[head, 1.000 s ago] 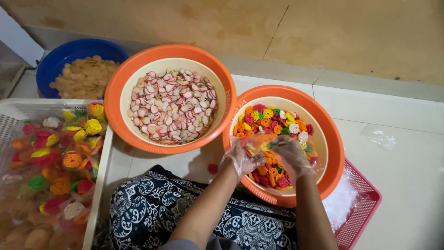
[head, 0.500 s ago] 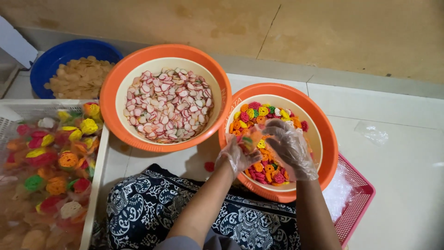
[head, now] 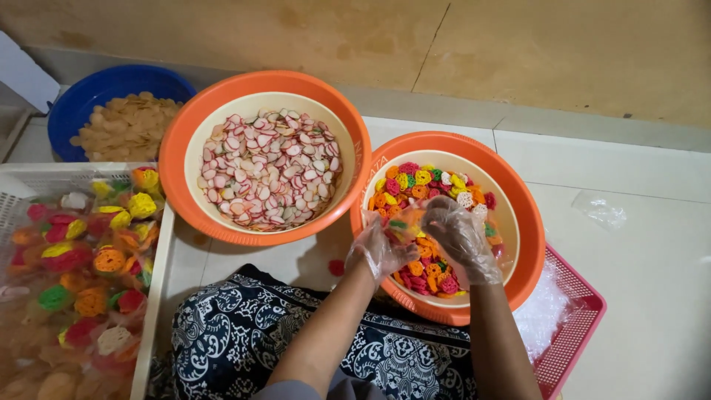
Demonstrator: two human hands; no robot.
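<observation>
Both my hands wear thin clear plastic gloves and work over the right orange basin (head: 532, 237), which holds many small flower-shaped crackers (head: 422, 181) in red, yellow, orange, green and white. My left hand (head: 379, 250) and my right hand (head: 459, 235) together pinch a small clear plastic bag (head: 406, 224) with a few coloured crackers in it, just above the pile. A single red cracker (head: 336, 267) lies on the floor by my left wrist.
A larger orange basin (head: 185, 178) of pink-and-white crackers sits left of it, with a blue basin (head: 81, 100) of tan crackers behind. A white crate (head: 159, 281) at left holds bagged crackers. A pink tray (head: 581, 326) with clear bags lies lower right. My patterned lap (head: 244, 333) is below.
My hands have lifted from deep in the cracker pile and come together at the basin's near-left side, now holding the small bag between them.
</observation>
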